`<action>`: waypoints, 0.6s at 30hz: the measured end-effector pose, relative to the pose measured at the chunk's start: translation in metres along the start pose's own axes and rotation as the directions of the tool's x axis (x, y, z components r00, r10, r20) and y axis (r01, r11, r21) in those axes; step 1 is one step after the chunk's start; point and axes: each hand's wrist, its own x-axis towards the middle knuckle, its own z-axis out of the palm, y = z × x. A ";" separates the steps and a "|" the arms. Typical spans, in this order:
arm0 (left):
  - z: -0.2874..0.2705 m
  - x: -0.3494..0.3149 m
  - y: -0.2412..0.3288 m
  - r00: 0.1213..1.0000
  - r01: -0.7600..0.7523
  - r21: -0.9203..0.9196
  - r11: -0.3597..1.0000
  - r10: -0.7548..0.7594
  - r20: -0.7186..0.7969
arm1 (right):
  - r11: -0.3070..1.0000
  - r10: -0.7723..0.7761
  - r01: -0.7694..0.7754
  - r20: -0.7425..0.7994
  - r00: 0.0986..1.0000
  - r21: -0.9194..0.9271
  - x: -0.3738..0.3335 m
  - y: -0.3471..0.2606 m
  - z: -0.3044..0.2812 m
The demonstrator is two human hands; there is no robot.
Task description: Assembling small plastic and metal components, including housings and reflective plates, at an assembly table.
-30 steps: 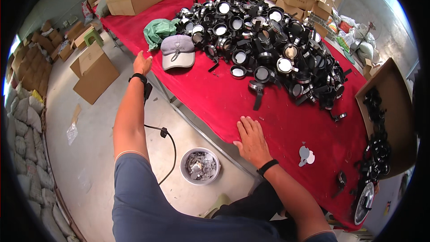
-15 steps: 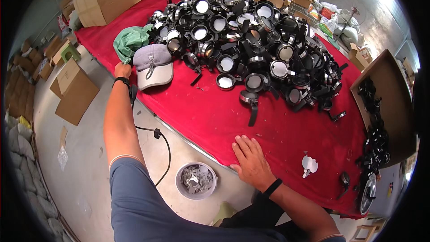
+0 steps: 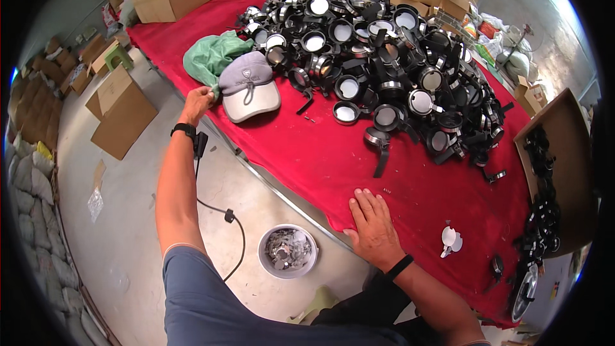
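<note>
My left hand (image 3: 197, 104) reaches to the table's left edge, its fingers pinched on the lower corner of a crumpled green plastic bag (image 3: 218, 57). A grey cap (image 3: 251, 86) with a pale brim lies right beside the bag. My right hand (image 3: 377, 227) lies palm down on the red cloth (image 3: 307, 173) near the front edge, fingers stretched out and holding nothing. Beyond both hands rises a big heap of round black-and-silver lids (image 3: 384, 64) with black handles, several with white discs showing. To the right of my right hand lie thin white disc pieces (image 3: 451, 241).
Below the table edge, a white bucket (image 3: 287, 273) of metal scraps stands on the floor. A black cable (image 3: 242, 243) hangs from my left wrist. An open cardboard box (image 3: 564, 173) with black parts stands at the right. Another carton (image 3: 123, 112) sits on the floor at left.
The view has shifted, so the table contents appear farther right. My left hand has drawn slightly away from the cap, still gripping the bag's corner. My right hand stays flat on the cloth.
</note>
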 end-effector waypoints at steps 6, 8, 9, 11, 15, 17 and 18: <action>-0.043 -0.035 0.044 0.884 0.347 0.255 0.903 -0.405 0.232 | 1.000 0.006 -0.006 -0.012 1.000 -0.002 -0.003 0.005 -0.002; -0.037 -0.017 0.047 0.936 0.339 0.061 0.939 -0.331 -0.121 | 1.000 0.017 -0.017 -0.004 1.000 -0.020 -0.004 0.006 -0.002; -0.029 -0.003 0.047 0.837 0.259 -0.118 0.959 -0.284 -0.468 | 0.999 0.028 -0.028 0.003 1.000 -0.037 -0.004 0.008 -0.002; -0.074 0.034 0.044 0.790 0.226 0.025 0.974 -0.168 -0.589 | 1.000 -0.020 0.020 -0.006 1.000 0.009 -0.001 -0.002 -0.001; -0.040 0.083 0.048 0.871 0.168 0.181 0.969 -0.060 -0.487 | 0.999 -0.026 0.026 -0.008 1.000 0.029 -0.002 -0.005 -0.001; 0.012 0.089 0.049 0.848 0.297 0.297 0.907 -0.108 -0.519 | 1.000 0.003 -0.003 0.002 1.000 0.007 -0.001 0.002 0.002; 0.032 0.086 0.053 0.810 0.423 0.411 0.808 -0.133 -0.571 | 1.000 0.012 -0.012 0.004 1.000 0.002 -0.002 0.006 0.002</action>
